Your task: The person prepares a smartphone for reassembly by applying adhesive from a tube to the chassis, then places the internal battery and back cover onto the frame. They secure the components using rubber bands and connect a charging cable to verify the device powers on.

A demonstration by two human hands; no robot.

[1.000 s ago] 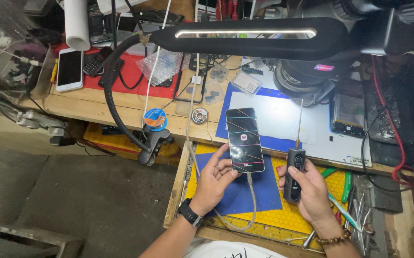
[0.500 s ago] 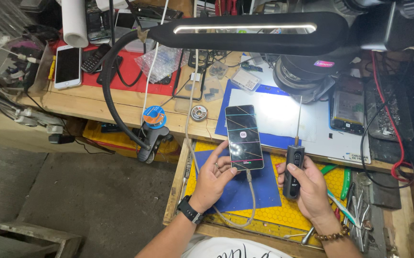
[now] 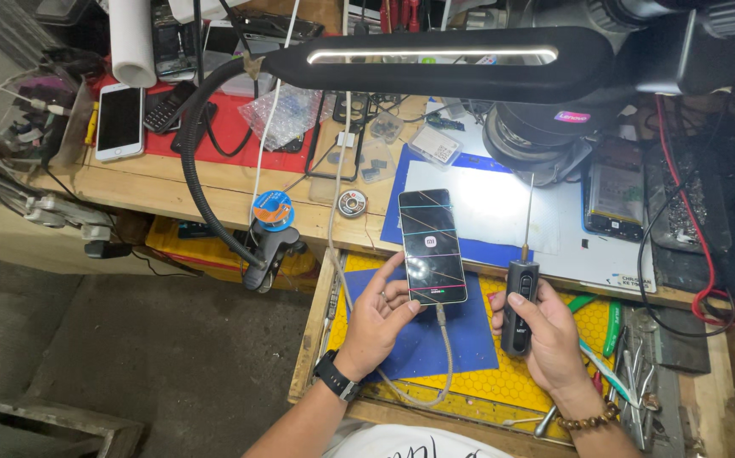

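Phone (image 3: 432, 246) hasn't really budged since a second ago, left hand (image 3: 377, 318) still pinching its lower edge just above the blue mat (image 3: 435, 339), right hand (image 3: 545, 335) still wrapped tight round the electric screwdriver (image 3: 520, 305) beside it.

White phone (image 3: 120, 120) on red mat (image 3: 231, 127), solder spool (image 3: 273, 209), black lamp (image 3: 435, 64), green pliers (image 3: 612, 327)

Lamp bar (image 3: 435, 64) overhangs bench; blue mat (image 3: 435, 343) between hands open.
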